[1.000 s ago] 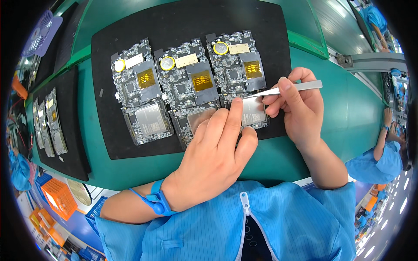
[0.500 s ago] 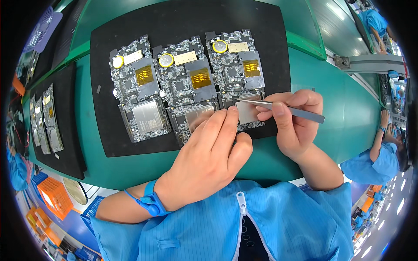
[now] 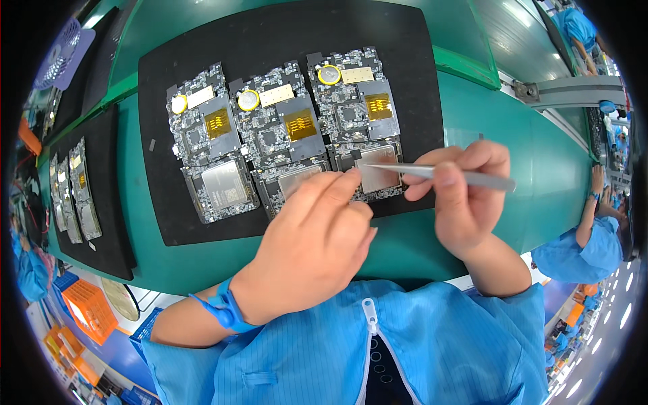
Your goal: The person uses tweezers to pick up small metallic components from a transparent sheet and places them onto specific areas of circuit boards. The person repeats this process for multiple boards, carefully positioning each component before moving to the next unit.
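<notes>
Three circuit boards lie side by side on a black mat [image 3: 290, 30]: the left board [image 3: 196, 138], the middle board [image 3: 268, 137] and the right board [image 3: 349, 113]. Each carries a yellow-rimmed coin cell, an amber film patch and a silver metal plate. My right hand [image 3: 466, 196] pinches grey metal tweezers [image 3: 412, 170], their tips over the right board's silver plate [image 3: 379, 177]. A small dark piece [image 3: 357, 154] sits by that plate's upper left corner. My left hand [image 3: 314, 236] covers part of the middle board, fingers bent, thumb apart, fingertips at the right board's lower left edge.
More boards [image 3: 84, 196] lie on another dark mat at the left of the green table [image 3: 499, 223]. An orange basket [image 3: 90, 312] stands below at the left. A metal bracket [image 3: 574, 92] is at the right. A person in blue [image 3: 584, 246] sits at the far right.
My left fingers have bent and drawn back slightly from the right board. The tweezers lie more level, their tips still over the plate. The boards appear slightly further left in view.
</notes>
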